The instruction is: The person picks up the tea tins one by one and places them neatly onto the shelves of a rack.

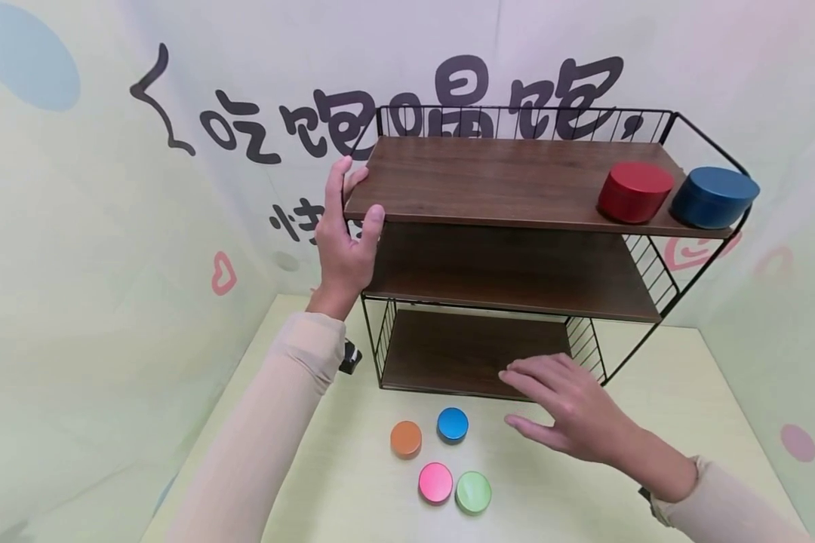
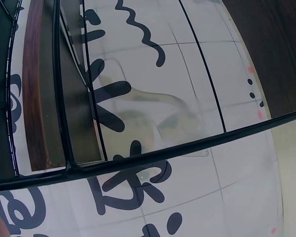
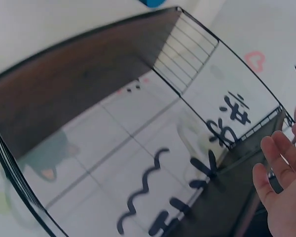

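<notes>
A three-tier rack (image 1: 489, 181) with brown wood-grain boards and black wire sides stands before me. My left hand (image 1: 346, 241) grips its top left corner, thumb at the board's front edge and fingers about the wire side. A red round tin (image 1: 635, 193) and a larger blue tin (image 1: 715, 197) sit side by side at the top board's right end. My right hand (image 1: 564, 407) hovers in front of the bottom tier, fingers extended, holding nothing. In the right wrist view, the right hand's fingers (image 3: 281, 165) are spread apart.
Small round tins lie on the pale table (image 1: 326, 483) before the rack: orange (image 1: 406, 439), blue (image 1: 453, 424), pink (image 1: 436, 483) and green (image 1: 474, 492). A small black object (image 1: 349, 357) shows beside the left sleeve. Printed cloth walls surround the table.
</notes>
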Tool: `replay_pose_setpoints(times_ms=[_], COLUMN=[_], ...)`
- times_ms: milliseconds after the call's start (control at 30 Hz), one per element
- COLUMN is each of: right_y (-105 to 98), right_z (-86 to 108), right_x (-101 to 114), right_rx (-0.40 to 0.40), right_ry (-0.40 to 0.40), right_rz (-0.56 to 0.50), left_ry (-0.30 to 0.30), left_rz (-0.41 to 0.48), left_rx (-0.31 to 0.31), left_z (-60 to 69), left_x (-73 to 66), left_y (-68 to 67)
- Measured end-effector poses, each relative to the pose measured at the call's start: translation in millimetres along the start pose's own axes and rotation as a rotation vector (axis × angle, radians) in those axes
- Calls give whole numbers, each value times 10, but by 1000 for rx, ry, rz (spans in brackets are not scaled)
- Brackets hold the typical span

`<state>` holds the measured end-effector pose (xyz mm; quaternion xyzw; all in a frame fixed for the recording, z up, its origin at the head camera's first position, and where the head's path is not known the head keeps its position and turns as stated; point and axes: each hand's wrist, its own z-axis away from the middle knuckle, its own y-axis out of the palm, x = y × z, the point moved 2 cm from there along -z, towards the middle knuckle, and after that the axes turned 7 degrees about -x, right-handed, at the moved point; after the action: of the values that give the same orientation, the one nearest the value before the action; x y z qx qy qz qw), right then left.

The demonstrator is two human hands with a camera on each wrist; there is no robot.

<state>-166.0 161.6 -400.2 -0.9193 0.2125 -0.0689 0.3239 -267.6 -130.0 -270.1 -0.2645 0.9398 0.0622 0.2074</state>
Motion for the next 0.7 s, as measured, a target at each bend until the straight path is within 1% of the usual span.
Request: replay_pose_setpoints(times_ms=[67, 267, 500, 700], right_y=[71, 302, 575, 757], right_z=[67, 326, 638, 889], right_x=[29, 115, 266, 410], right_rx=[28, 152, 204, 267], right_ry=[6, 62, 57, 84], right_rz=[-14, -52, -118, -188], left_ry=[1, 12, 10, 13], left_rz=[1, 10, 12, 8], left_rx=[-2, -3, -4, -11], left_z=[-2, -11, -14, -9], left_x=[-13, -37, -58, -29], left_y=[-1, 2, -1, 7])
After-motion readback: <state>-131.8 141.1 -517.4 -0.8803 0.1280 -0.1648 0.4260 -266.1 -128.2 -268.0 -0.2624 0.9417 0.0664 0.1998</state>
